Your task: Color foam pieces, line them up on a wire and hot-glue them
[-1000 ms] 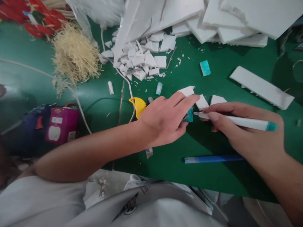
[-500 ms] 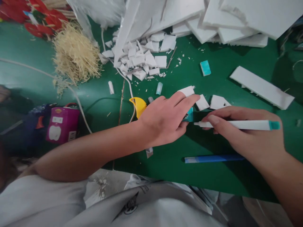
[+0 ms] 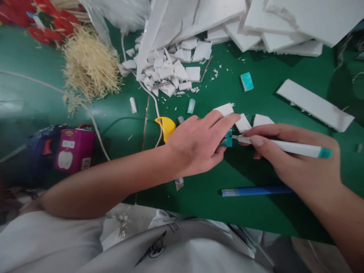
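My right hand [image 3: 295, 151] grips a white marker pen [image 3: 298, 148] with a teal end, its tip at the right edge of a small teal-coloured piece [image 3: 228, 138]. That piece is held down by the fingers of my left hand [image 3: 203, 142], which hide most of it. Beyond the left fingers lie white foam pieces [image 3: 243, 123], one of them partly behind my right fingers. A yellow crescent-shaped object [image 3: 167, 128] sticks out from behind the left hand. Nearer me rests a blue pen-shaped item [image 3: 253, 191], its right end covered by my right hand.
Foam scraps [image 3: 170, 70] are heaped at the back, below stacked white foam sheets [image 3: 273, 22]. A teal foam block [image 3: 247, 81] and a long foam strip [image 3: 314, 105] lie at right. Straw-like shreds [image 3: 91, 64], a white cable [image 3: 93, 121] and a magenta box [image 3: 75, 149] are at left.
My right hand has shifted slightly left and away from me, bringing the marker tip up along the teal piece's edge. The left hand stays where it was.
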Motion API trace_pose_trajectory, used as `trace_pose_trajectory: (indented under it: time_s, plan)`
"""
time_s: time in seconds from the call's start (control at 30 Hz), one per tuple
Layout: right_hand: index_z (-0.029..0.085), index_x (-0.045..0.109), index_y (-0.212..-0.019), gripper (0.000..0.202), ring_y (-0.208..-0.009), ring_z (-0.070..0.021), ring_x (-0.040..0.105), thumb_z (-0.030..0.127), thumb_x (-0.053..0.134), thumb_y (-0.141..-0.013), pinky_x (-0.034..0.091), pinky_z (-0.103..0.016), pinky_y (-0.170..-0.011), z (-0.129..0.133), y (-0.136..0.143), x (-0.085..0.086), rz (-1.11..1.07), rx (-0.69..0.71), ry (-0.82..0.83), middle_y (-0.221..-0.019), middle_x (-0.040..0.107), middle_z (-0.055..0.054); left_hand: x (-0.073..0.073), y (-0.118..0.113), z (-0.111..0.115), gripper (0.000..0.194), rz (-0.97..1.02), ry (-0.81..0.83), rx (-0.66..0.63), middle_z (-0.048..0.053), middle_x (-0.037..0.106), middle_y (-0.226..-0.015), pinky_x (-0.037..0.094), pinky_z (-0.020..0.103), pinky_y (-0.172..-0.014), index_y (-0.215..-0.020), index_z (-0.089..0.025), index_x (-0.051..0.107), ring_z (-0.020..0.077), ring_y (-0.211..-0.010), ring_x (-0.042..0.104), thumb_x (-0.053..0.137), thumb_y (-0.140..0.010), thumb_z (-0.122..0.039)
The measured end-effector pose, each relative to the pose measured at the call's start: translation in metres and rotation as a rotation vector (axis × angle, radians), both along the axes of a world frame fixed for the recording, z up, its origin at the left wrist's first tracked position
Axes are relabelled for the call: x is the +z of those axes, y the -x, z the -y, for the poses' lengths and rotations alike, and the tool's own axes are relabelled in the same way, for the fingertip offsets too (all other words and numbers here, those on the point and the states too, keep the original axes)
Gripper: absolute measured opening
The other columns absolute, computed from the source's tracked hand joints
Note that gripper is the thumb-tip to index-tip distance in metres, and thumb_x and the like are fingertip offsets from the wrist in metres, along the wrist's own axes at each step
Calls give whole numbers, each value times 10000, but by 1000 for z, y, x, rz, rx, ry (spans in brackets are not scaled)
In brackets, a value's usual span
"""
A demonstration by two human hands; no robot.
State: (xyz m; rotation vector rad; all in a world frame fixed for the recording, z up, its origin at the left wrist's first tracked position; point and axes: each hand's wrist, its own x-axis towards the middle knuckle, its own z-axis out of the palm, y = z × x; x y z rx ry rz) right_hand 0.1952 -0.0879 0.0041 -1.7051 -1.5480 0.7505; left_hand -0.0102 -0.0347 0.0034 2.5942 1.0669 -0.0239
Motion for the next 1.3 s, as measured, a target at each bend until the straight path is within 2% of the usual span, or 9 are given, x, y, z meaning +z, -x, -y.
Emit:
trace_pose_trajectory:
  time_s: [0.17,0.23,0.4,0.67,0.83,0.93,1.07,1.2,1.3]
  plan:
    - [305,805,-750,155,-507,-149,649,350,754,-890,507,-267,-474,2,-4,-4,3,88,23,-671,756,17,0,0,0,578,-4,-3,-4,108,654,-1353,550,366,-832,-1554,-194,441,238,-1033,690,521,-987,-275]
    - [307,807,-763,147,-499,-144,634,336,746,-893,511,-268,-485,1,-5,-3,-31,63,-20,-665,750,22,0,0,0,576,-3,-4,-3,108,655,-1347,550,368,-826,-1556,-192,439,240,-1034,693,517,-991,-277]
    - [298,796,-766,125,-498,-155,625,357,760,-870,521,-287,-500,-3,-2,4,-18,46,75,-627,728,8,-1,3,1,592,43,-5,3,114,645,-1338,556,365,-844,-1551,-195,437,243,-1087,687,543,-974,-272]
    - [314,818,-827,151,-500,-144,623,431,764,-904,506,-280,-485,3,-5,-9,7,40,-69,-696,761,1,-3,5,3,583,58,-17,8,112,650,-1328,565,382,-850,-1546,-193,446,246,-1066,689,522,-972,-251]
    - [300,805,-791,93,-530,-140,655,348,797,-870,542,-275,-527,-1,0,2,-11,32,22,-776,804,4,-3,4,1,549,64,-11,5,100,667,-1322,563,367,-888,-1533,-191,464,236,-1096,686,537,-993,-255]
    - [296,791,-759,86,-531,-147,665,292,789,-845,544,-271,-518,-3,3,7,-39,25,56,-739,794,13,-2,4,0,525,61,1,5,95,679,-1305,560,354,-903,-1521,-193,473,229,-1121,684,548,-1007,-267]
    - [293,766,-688,150,-477,-141,641,262,747,-834,487,-249,-449,-4,4,7,-32,64,65,-596,730,28,-1,3,-2,514,38,13,8,84,681,-1312,556,342,-897,-1516,-197,478,217,-1109,695,570,-1016,-275]
    - [280,788,-748,100,-508,-133,661,263,752,-840,521,-241,-493,-4,4,6,-25,9,48,-681,775,19,-1,1,-3,513,23,7,5,81,683,-1308,551,333,-898,-1515,-197,481,221,-1136,692,587,-1021,-289]
    - [274,774,-712,139,-485,-133,649,280,738,-846,486,-235,-451,-4,2,6,-2,52,52,-632,749,23,-2,1,-2,520,11,6,3,81,676,-1320,552,334,-870,-1525,-210,469,223,-1106,699,578,-1025,-302]
